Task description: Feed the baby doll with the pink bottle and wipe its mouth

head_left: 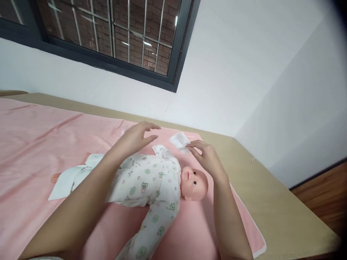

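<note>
A baby doll (151, 180) in a white printed romper lies on its back on a pink mat (35, 144), head (193, 183) to the right. My left hand (135, 139) hovers over the doll's far sleeve, fingers spread and empty. My right hand (207, 159) is above the doll's head, its fingertips pinching a small white wipe or tissue (179, 141) that hangs over the mat's far edge.
The mat covers a tan table (273, 202) that runs along a white wall. A barred window (114, 36) sits above. A white cloth (65, 182) wraps the doll's legs at the left. Wooden floor (325, 195) shows at the right.
</note>
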{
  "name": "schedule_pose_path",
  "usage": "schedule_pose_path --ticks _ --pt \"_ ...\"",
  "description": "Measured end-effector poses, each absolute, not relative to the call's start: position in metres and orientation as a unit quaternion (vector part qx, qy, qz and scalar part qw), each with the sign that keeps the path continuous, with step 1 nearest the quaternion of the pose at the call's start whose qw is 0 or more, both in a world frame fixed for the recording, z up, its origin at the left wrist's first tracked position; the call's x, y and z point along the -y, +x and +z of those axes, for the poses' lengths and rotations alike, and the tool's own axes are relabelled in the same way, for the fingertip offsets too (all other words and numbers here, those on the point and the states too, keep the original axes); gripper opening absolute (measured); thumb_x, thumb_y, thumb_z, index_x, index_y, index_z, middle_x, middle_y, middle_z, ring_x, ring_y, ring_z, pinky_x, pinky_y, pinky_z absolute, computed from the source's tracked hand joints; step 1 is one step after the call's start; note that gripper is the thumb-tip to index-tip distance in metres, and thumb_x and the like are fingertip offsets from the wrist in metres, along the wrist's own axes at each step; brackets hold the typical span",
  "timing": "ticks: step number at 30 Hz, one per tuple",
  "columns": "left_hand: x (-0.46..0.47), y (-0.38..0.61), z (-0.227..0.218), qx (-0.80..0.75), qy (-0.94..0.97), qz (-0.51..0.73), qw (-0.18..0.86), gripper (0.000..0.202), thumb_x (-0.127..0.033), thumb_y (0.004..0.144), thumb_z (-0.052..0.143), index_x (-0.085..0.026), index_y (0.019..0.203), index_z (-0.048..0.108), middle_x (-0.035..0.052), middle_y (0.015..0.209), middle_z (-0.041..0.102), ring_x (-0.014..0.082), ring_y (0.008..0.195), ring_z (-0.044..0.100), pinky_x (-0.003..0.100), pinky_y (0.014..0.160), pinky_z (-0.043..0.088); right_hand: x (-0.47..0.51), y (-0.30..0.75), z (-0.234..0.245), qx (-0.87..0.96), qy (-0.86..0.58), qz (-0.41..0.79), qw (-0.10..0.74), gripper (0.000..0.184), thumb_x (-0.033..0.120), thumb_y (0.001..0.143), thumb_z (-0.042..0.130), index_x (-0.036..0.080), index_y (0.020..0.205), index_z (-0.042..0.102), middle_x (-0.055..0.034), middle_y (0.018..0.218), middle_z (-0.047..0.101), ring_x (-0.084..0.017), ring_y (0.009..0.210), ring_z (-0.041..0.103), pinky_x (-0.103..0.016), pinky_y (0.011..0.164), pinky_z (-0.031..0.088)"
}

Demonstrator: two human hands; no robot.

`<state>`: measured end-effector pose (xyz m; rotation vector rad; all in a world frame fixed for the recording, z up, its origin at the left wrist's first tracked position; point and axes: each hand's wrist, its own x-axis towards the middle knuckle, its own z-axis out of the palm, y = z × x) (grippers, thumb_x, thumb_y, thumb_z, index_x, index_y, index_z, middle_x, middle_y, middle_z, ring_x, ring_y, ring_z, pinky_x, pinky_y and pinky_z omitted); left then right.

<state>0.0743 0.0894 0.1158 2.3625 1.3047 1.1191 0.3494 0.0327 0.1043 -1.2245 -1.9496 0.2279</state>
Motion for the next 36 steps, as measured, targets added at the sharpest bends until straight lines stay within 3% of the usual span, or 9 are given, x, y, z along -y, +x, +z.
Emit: schedule_pose_path --ticks 5,8,11,16,20,23,29,33,36 --pt "-0.119 0.021 0.118 -0.561 0.726 0.384 0.105 0.035 -0.042 0.087 0.056 -0.025 0.117 0.065 0.0008 0.119 0.067 0.0225 0.104 0.062 0.030 0.085 0.047 -0.052 0.386 0.094 0.705 -0.551 0.138 0.424 0.019 0.024 0.076 0.061 0.024 0.088 0.075 -0.0044 0.093 0.073 -0.020 0.079 0.065 -0.035 0.075 0.052" --pt "-0.131 0.000 0.114 -0.618 0.698 0.347 0.101 0.039 -0.042 0.088 0.056 -0.020 0.119 0.064 0.0041 0.119 0.067 0.0234 0.103 0.062 0.031 0.086 0.046 -0.065 0.404 0.086 0.677 -0.605 0.162 0.387 0.030 0.027 0.070 0.064 0.022 0.099 0.074 -0.0005 0.066 0.065 -0.014 0.055 0.054 -0.027 0.053 0.042" --pt "-0.132 -0.010 0.114 -0.649 0.676 0.339 0.088 0.042 -0.047 0.087 0.056 -0.019 0.117 0.065 0.0067 0.117 0.067 0.0266 0.103 0.061 0.035 0.086 0.044 -0.078 0.418 0.076 0.656 -0.629 0.221 0.354 0.044 0.030 0.068 0.067 0.019 0.110 0.070 0.0059 0.049 0.052 -0.011 0.047 0.044 -0.025 0.049 0.034" --pt "-0.129 -0.014 0.116 -0.660 0.667 0.333 0.093 0.045 -0.053 0.089 0.050 -0.021 0.118 0.063 0.0057 0.117 0.067 0.0250 0.101 0.061 0.032 0.081 0.043 -0.111 0.429 0.057 0.624 -0.576 0.346 0.399 0.061 0.028 0.067 0.073 0.018 0.126 0.061 -0.0020 0.076 0.072 -0.019 0.081 0.066 -0.031 0.077 0.049" --pt "-0.134 -0.014 0.111 -0.663 0.668 0.325 0.098 0.042 -0.051 0.088 0.052 -0.022 0.117 0.063 0.0043 0.117 0.067 0.0240 0.101 0.061 0.030 0.077 0.042 -0.140 0.424 0.043 0.574 -0.521 0.413 0.479 0.068 0.030 0.064 0.077 0.020 0.128 0.058 -0.0055 0.104 0.073 -0.021 0.102 0.067 -0.037 0.098 0.048" --pt "-0.139 -0.016 0.108 -0.664 0.669 0.318 0.100 0.042 -0.049 0.088 0.052 -0.022 0.117 0.063 0.0046 0.117 0.067 0.0239 0.100 0.061 0.029 0.076 0.042 -0.156 0.418 0.032 0.518 -0.483 0.474 0.523 0.063 0.030 0.060 0.081 0.022 0.119 0.062 -0.0064 0.122 0.067 -0.021 0.107 0.066 -0.037 0.100 0.050" --pt "-0.146 -0.021 0.104 -0.675 0.666 0.301 0.104 0.045 -0.049 0.088 0.051 -0.019 0.120 0.062 0.0075 0.117 0.066 0.0257 0.103 0.061 0.029 0.075 0.041 -0.164 0.422 0.017 0.479 -0.476 0.518 0.525 0.052 0.037 0.064 0.080 0.027 0.112 0.063 -0.0077 0.128 0.063 -0.027 0.111 0.066 -0.044 0.095 0.054" --pt "-0.153 -0.023 0.097 -0.676 0.670 0.284 0.113 0.045 -0.049 0.088 0.049 -0.020 0.119 0.062 0.0075 0.117 0.066 0.0252 0.102 0.061 0.030 0.078 0.041 -0.161 0.435 0.010 0.455 -0.481 0.478 0.577 0.044 0.036 0.063 0.078 0.024 0.104 0.065 -0.0089 0.126 0.063 -0.026 0.103 0.069 -0.042 0.094 0.053" --pt "-0.161 -0.024 0.090 -0.685 0.667 0.269 0.121 0.047 -0.049 0.086 0.051 -0.020 0.122 0.060 0.0091 0.120 0.064 0.0276 0.103 0.061 0.032 0.080 0.043 -0.156 0.446 0.002 0.474 -0.496 0.370 0.627 0.037 0.034 0.065 0.071 0.021 0.099 0.065 -0.0090 0.120 0.065 -0.023 0.094 0.069 -0.041 0.093 0.052"
